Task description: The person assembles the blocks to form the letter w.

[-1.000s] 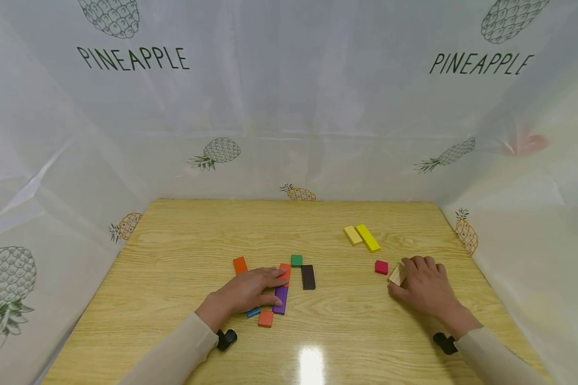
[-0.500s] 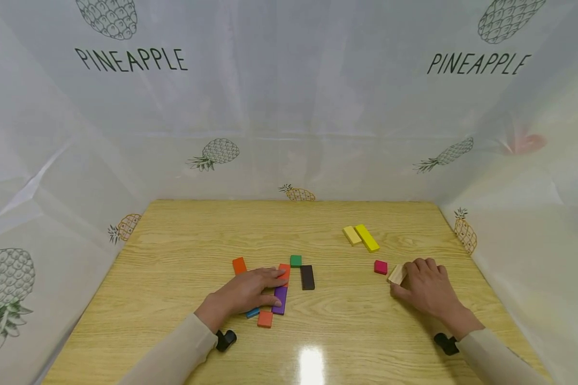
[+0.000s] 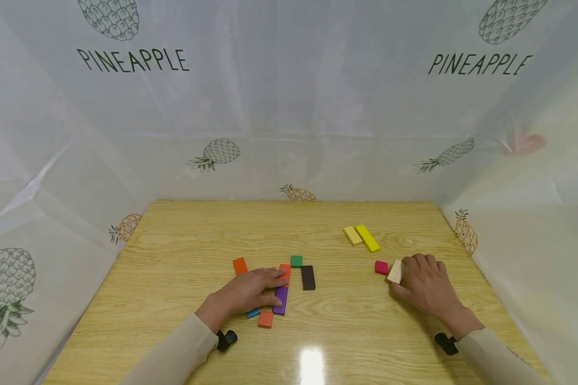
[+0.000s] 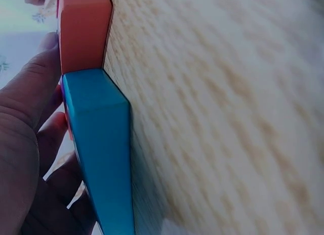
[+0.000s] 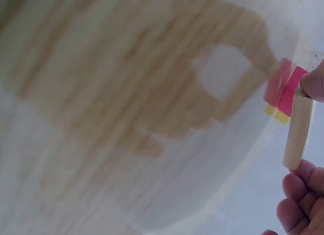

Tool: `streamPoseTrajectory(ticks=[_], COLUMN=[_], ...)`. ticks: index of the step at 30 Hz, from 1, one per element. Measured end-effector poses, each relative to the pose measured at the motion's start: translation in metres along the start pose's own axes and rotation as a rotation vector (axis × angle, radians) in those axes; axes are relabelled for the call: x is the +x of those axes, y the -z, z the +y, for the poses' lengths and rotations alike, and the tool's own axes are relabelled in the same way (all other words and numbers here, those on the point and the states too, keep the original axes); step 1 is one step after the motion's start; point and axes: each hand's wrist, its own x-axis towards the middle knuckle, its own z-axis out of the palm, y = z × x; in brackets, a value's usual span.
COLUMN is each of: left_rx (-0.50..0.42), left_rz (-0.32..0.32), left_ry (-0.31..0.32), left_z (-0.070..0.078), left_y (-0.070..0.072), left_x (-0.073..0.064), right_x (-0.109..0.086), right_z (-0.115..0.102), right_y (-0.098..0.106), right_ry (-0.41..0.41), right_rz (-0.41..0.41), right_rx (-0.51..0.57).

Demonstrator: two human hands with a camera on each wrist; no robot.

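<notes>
My left hand (image 3: 248, 290) lies over a group of coloured blocks, its fingers on a red-orange block (image 3: 285, 274) and its thumb on a purple block (image 3: 280, 300). Partly under that hand is a blue block (image 4: 104, 154), which touches an orange block (image 4: 83, 37) in the left wrist view. My right hand (image 3: 425, 283) pinches a plain wooden block (image 5: 298, 131) between thumb and fingertips. Just left of it sits a small crimson block (image 3: 381, 267). Whatever lies beneath the left palm is hidden.
A green block (image 3: 296, 261) and a black block (image 3: 307, 277) lie right of the left hand. Farther back are a pale yellow block (image 3: 352, 236) and a long yellow block (image 3: 367, 238). An orange-red block (image 3: 240, 265) sticks out behind the left hand. Pineapple-printed sheeting (image 3: 289, 107) encloses the table.
The plain wooden block has turned a little in my right hand's fingers and now stands nearer the crimson block. My left hand has kept its place.
</notes>
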Motion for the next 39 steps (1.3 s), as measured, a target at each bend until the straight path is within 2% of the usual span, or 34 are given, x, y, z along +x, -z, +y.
streamPoseTrajectory(ticks=[7, 16, 20, 27, 39], left_rx=[-0.008, -0.006, -0.01, -0.011, -0.004], left_rz=[0.008, 0.006, 0.002, 0.004, 0.012], left_ry=[-0.002, 0.0, 0.0, -0.009, -0.014], left_z=[0.001, 0.001, 0.002, 0.003, 0.002], left_y=[0.001, 0.0, 0.001, 0.001, 0.0], left_x=[-0.001, 0.0, 0.0, -0.001, -0.001], right_x=[0.011, 0.029, 0.035, 0.039, 0.039], right_z=[-0.014, -0.058, -0.079, -0.114, -0.152], right_y=[0.005, 0.002, -0.001, -0.004, -0.001], right_ry=[0.047, 0.098, 0.155, 0.314, 0.438], right_rz=[-0.007, -0.057, -0.073, -0.063, -0.149], right_rx=[0.0, 0.053, 0.066, 0.102, 0.144])
